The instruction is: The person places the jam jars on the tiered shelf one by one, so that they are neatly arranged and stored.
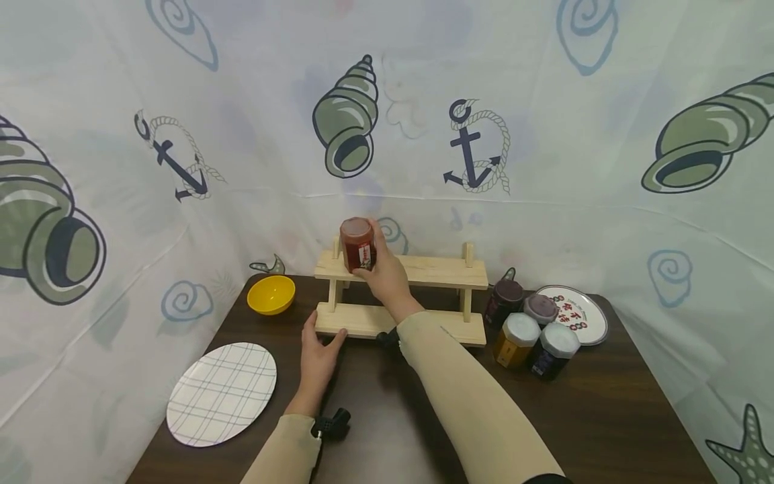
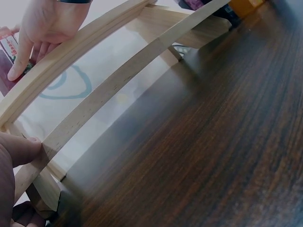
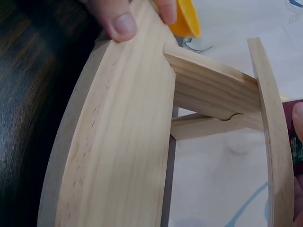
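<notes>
A two-tier wooden shelf (image 1: 423, 270) stands at the back of the table. My right hand (image 1: 387, 272) grips a jar of dark red contents (image 1: 357, 245) at the left end of the upper tier; whether its base touches the board cannot be told. In the right wrist view only a strip of the jar (image 3: 294, 137) shows at the right edge. My left hand (image 1: 317, 356) holds the left end of the lower tier (image 1: 375, 321); in the left wrist view its thumb (image 2: 23, 147) lies on that board's edge.
Several lidded jars (image 1: 521, 333) cluster right of the shelf, before a round white plate with red print (image 1: 595, 319). A yellow bowl (image 1: 271, 295) sits at the back left. An oval checked plate (image 1: 220, 393) lies at the left table edge. A patterned cloth hangs behind.
</notes>
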`<state>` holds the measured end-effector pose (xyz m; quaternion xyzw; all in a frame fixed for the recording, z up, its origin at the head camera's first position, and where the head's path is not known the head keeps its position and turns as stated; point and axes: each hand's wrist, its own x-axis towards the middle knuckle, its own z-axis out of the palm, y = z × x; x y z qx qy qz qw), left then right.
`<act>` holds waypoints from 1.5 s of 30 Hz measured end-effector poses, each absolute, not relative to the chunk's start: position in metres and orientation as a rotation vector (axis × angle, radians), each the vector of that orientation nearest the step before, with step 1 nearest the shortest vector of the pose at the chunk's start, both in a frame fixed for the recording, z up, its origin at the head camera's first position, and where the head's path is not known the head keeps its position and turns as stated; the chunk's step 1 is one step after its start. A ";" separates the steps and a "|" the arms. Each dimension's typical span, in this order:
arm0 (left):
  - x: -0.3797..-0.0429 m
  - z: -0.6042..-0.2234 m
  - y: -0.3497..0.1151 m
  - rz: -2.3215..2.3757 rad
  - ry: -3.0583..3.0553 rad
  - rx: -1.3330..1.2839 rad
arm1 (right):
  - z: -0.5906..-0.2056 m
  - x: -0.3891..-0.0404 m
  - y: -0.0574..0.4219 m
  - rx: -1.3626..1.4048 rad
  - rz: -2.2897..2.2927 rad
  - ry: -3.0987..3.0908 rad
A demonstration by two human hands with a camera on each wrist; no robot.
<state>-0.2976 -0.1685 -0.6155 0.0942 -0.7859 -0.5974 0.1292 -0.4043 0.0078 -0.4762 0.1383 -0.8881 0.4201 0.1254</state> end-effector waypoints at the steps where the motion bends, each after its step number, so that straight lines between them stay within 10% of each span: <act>1: -0.298 -0.616 -0.169 -1.735 -2.286 0.273 | -0.477 -0.405 0.008 0.394 1.243 -2.591; 45: -0.296 -0.617 -0.169 -1.716 -2.291 0.256 | -0.485 -0.377 0.026 0.355 0.696 -2.860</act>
